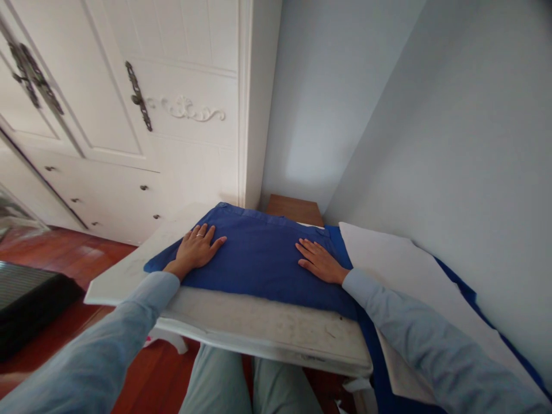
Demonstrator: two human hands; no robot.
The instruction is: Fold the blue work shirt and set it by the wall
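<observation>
A folded dark blue garment (259, 253) lies flat across the white table; its exact kind is unclear. A seamed band runs along its far edge. My left hand (197, 246), with a ring on one finger, rests open and flat on the garment's left part. On its right part lies my right hand (319, 260), also open with palm down. Neither hand grips the cloth. At the right, more blue cloth (338, 244) shows beneath a large white sheet-like piece (390, 253), under my right forearm.
The white table (259, 322) has a worn front edge close to my legs. A white wardrobe (190, 149) stands behind at the left, and a grey wall (466, 161) rises at the right. A brown wooden box-like piece (293, 208) sits behind the table. A black object (38, 310) lies on the red-brown floor.
</observation>
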